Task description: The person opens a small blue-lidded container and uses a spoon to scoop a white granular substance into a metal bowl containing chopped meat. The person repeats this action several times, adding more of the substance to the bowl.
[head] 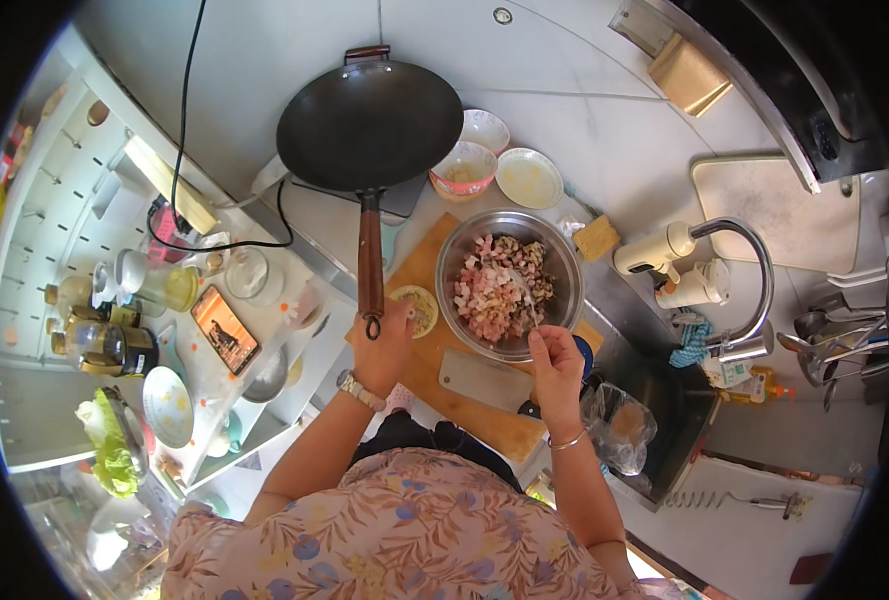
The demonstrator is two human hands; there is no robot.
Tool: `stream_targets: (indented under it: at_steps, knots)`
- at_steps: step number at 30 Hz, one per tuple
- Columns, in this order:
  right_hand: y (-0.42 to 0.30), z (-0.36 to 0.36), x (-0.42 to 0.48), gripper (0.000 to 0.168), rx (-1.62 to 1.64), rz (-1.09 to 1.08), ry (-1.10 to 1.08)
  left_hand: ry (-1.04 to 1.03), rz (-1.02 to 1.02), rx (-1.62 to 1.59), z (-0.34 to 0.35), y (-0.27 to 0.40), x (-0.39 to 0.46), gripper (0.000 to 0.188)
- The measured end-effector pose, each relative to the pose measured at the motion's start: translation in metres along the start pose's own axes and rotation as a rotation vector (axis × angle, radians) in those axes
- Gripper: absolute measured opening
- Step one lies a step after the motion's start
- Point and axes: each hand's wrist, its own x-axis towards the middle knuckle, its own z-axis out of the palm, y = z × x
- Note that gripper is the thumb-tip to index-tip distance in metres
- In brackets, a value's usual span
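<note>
My right hand (555, 367) pinches the handle of a metal spoon (532, 306), whose bowl end lies in the food. A stainless steel bowl (450, 330) holds chopped pink meat (483, 300) with dark diced pieces beside it. My left hand (384, 349) is by a small bowl (428, 330) of pale minced food, just below the wooden handle of a wok (369, 127); its fingers are partly hidden, so its hold is unclear. Beneath the bowls lies a wooden cutting board (459, 405) with a cleaver (485, 379) on it.
Patterned bowls (463, 187) and a plate (529, 178) stand behind the steel bowl. At right are a sponge (596, 238), a sink (658, 390) and a curved faucet (763, 277). A phone (225, 330), jars and a plate (166, 409) occupy the left side; a black cable hangs there.
</note>
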Motion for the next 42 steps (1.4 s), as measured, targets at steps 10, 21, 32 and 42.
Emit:
stream_targets:
  at_steps: [10,21,32,42]
  knots:
    - [-0.012,0.000,-0.012,0.010,-0.035,0.025,-0.029,0.181,0.039,-0.201,-0.006,-0.002,0.001,0.021]
    - [-0.007,0.006,-0.019,0.012,0.007,-0.042,-0.071,0.149,-0.440,-0.972,0.009,0.026,-0.028,0.018]
    - [-0.020,-0.021,-0.018,0.014,-0.318,-0.273,0.079,0.002,-0.404,-1.247,0.004,0.086,0.024,0.018]
    - [-0.017,-0.036,-0.015,0.011,-0.215,-0.239,0.221,-0.055,-0.333,-1.193,0.026,0.083,0.027,0.018]
